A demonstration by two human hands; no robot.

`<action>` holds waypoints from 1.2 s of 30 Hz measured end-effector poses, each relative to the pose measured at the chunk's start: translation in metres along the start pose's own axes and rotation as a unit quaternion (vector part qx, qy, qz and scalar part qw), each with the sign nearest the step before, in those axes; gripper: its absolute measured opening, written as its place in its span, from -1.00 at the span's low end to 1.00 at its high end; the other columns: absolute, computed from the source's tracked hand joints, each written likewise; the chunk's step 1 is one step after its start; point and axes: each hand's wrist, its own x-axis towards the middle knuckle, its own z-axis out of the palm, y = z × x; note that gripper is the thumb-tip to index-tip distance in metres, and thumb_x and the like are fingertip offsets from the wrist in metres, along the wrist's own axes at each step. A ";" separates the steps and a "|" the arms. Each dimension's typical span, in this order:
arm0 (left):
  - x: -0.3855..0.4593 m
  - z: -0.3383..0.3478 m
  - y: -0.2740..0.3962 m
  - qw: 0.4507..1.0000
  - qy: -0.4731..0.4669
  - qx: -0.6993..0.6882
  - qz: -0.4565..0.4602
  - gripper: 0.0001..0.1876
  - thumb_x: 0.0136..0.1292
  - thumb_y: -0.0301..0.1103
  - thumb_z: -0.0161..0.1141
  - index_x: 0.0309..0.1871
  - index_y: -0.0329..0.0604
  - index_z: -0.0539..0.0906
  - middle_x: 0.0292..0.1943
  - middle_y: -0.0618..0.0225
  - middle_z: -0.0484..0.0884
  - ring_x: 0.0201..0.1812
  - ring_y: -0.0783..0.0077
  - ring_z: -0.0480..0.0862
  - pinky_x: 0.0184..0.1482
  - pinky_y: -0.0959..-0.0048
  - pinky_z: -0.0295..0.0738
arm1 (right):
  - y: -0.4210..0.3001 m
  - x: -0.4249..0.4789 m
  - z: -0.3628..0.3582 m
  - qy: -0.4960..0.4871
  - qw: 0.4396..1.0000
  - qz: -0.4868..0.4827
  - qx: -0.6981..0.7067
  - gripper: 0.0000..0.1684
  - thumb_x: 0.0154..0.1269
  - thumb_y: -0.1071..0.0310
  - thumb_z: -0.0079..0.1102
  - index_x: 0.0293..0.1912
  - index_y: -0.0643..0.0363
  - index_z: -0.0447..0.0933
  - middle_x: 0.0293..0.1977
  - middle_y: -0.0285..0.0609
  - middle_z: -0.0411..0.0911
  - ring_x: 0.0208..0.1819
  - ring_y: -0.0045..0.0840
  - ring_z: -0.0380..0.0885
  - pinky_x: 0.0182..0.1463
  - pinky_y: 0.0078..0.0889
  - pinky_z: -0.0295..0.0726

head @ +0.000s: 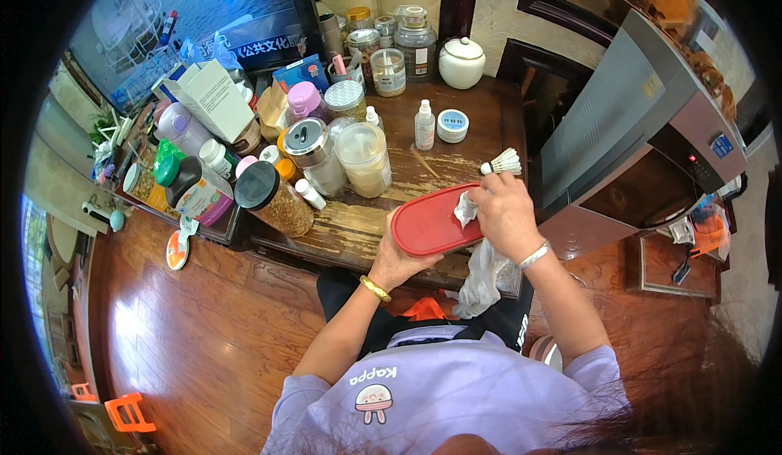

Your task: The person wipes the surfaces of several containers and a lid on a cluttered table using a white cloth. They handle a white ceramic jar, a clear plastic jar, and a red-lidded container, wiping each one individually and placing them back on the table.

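My left hand grips the left end of an oval container with a red lid, above the front edge of a worn wooden cabinet. With bent fingers my right hand pinches a crumpled white tissue against the right part of the lid. A translucent plastic bag hangs below my right hand. Just beyond that hand a shuttlecock lies on the cabinet top. The container's underside is hidden.
Several jars, such as a black-lidded jar and a clear plastic canister, crowd the left of the cabinet. A spray bottle, a round tub and a white lidded pot stand behind. A tall water dispenser rises at right.
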 end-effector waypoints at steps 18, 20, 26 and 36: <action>0.005 0.000 -0.005 1.000 0.001 0.024 0.019 -0.02 -0.24 -0.21 0.65 0.27 -0.18 0.28 0.15 0.11 0.45 0.20 0.17 0.50 0.25 0.24 0.42 | -0.027 0.013 -0.020 -0.157 0.959 -0.095 0.215 -0.91 -0.04 0.42 0.23 -0.44 0.05 0.67 -0.39 -0.26 0.53 -0.21 -0.30 0.50 -0.13 -0.24 0.54; 0.007 0.002 -0.014 1.000 -0.011 -0.010 0.025 0.00 -0.25 -0.25 0.65 0.30 -0.17 0.25 0.17 0.14 0.44 0.21 0.19 0.50 0.26 0.25 0.42 | -0.027 0.017 -0.019 -0.105 0.972 -0.074 0.196 -0.90 -0.02 0.40 0.22 -0.43 0.04 0.68 -0.38 -0.24 0.54 -0.18 -0.29 0.50 -0.10 -0.23 0.55; 0.000 -0.002 -0.021 0.997 -0.037 -0.059 0.024 0.02 -0.17 -0.32 0.61 0.36 -0.07 0.17 0.20 0.16 0.46 0.22 0.25 0.50 0.26 0.27 0.42 | -0.071 0.016 0.015 -0.032 0.977 -0.097 0.185 -0.88 -0.03 0.42 0.22 -0.40 0.07 0.64 -0.36 -0.24 0.51 -0.21 -0.31 0.47 -0.15 -0.23 0.49; 0.002 -0.005 -0.006 0.996 -0.021 0.054 0.061 0.02 -0.19 -0.25 0.64 0.34 -0.15 0.21 0.18 0.13 0.44 0.20 0.20 0.51 0.25 0.25 0.44 | -0.043 0.006 -0.005 -0.118 0.962 -0.171 0.179 -0.90 -0.07 0.36 0.25 -0.42 0.03 0.59 -0.34 -0.28 0.47 -0.18 -0.33 0.44 -0.18 -0.24 0.42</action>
